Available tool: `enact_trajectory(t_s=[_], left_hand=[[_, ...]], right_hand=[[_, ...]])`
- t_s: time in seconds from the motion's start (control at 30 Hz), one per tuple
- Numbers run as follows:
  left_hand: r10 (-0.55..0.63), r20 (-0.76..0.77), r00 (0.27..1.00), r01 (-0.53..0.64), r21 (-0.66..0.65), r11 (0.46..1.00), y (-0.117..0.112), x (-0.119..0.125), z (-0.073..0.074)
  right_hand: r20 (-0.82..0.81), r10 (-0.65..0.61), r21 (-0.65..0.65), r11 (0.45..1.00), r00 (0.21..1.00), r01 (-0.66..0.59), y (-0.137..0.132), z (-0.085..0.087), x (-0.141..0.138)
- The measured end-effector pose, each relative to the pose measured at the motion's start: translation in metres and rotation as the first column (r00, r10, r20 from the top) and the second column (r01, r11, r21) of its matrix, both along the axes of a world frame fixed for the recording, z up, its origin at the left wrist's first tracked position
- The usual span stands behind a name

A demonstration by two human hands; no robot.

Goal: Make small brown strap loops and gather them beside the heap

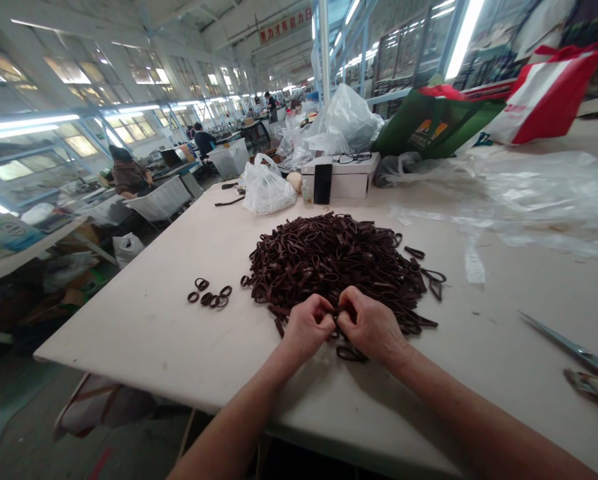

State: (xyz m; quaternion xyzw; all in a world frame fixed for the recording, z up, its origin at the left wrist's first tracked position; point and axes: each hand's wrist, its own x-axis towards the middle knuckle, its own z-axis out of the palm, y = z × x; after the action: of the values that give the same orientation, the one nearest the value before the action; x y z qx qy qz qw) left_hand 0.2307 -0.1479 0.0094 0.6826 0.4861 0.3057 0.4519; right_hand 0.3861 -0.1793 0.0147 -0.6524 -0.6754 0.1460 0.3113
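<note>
A big heap of dark brown loops (pixel 331 263) lies in the middle of the pale table (pixel 143 320). My left hand (pixel 307 328) and my right hand (pixel 370 327) meet at the heap's near edge, fingers pinched together on one brown loop (pixel 335 313) between them. More loops lie under my right hand. A small separate group of brown loops (pixel 210 297) sits to the left of the heap.
Scissors (pixel 569 345) lie at the right edge. Behind the heap are a white box (pixel 346 179) with glasses and a dark phone (pixel 323 184), a white plastic bag (pixel 266 190), clear plastic sheeting (pixel 533 193), and green and red bags (pixel 543 100). Other people work at tables far left.
</note>
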Motion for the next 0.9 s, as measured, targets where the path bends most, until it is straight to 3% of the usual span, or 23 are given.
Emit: enact_trajectory(t_s=[0.13,0.27,0.33,0.4,0.5,0.6,0.7,0.77,0.83,0.9], left_hand=[[-0.062,0.198,0.978,0.109,-0.235,0.966,-0.001,-0.001,0.004],[-0.085,0.238,0.967,0.149,-0.266,0.952,0.002,-0.014,0.008],[0.000,0.219,0.976,0.046,-0.202,0.978,0.009,-0.034,0.009],[0.159,0.147,0.976,-0.147,-0.089,0.985,0.020,-0.065,0.010],[0.403,-0.057,0.913,-0.393,0.132,0.910,0.039,-0.123,0.012],[0.539,-0.310,0.783,-0.483,0.245,0.841,0.053,-0.170,0.017],[0.605,-0.460,0.650,-0.488,0.357,0.796,0.052,-0.186,0.020],[0.561,-0.455,0.691,-0.445,0.343,0.827,0.044,-0.179,0.018],[0.409,-0.436,0.802,-0.323,0.259,0.910,0.031,-0.160,0.016],[0.244,-0.455,0.856,-0.169,0.201,0.965,0.019,-0.136,0.014]], right_hand=[[-0.043,0.020,0.046,0.999,0.999,-0.018,0.002,-0.002,0.002],[-0.011,0.086,0.128,0.988,0.996,-0.084,0.001,-0.006,0.002],[-0.003,0.138,0.186,0.973,0.990,-0.135,0.001,-0.008,0.002],[-0.005,0.161,0.244,0.957,0.987,-0.155,0.002,-0.009,0.003],[0.008,0.151,0.304,0.941,0.988,-0.146,0.004,-0.010,0.006],[0.044,0.164,0.338,0.926,0.985,-0.169,0.006,-0.012,0.007],[0.056,0.190,0.352,0.915,0.980,-0.198,0.007,-0.014,0.007],[0.051,0.194,0.347,0.916,0.980,-0.199,0.007,-0.014,0.006],[0.044,0.194,0.316,0.928,0.980,-0.198,0.006,-0.013,0.005],[0.039,0.197,0.265,0.943,0.980,-0.201,0.004,-0.011,0.005]])
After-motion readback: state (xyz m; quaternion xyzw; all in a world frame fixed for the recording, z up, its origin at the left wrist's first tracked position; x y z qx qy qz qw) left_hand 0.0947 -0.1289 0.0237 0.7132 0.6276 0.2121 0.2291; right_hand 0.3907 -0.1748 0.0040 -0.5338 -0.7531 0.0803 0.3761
